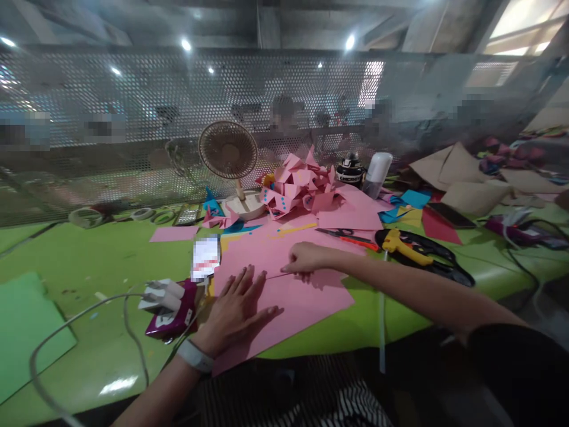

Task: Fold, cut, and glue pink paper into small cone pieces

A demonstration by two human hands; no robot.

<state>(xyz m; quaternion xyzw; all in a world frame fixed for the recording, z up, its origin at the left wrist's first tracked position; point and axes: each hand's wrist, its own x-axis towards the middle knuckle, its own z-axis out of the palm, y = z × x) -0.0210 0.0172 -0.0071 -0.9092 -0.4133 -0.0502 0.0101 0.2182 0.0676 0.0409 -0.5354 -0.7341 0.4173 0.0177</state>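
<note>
My left hand lies flat with fingers spread on a large pink paper sheet on the green table. My right hand is closed in a pinch on a folded edge of the same pink sheet, just right of the left fingertips. A crease runs between the two hands. A white band sits on my left wrist.
A pile of folded pink paper shapes and a small desk fan stand behind. Scissors and a yellow-black glue gun lie to the right. A maroon power strip with white plugs sits left. Perforated metal screen backs the table.
</note>
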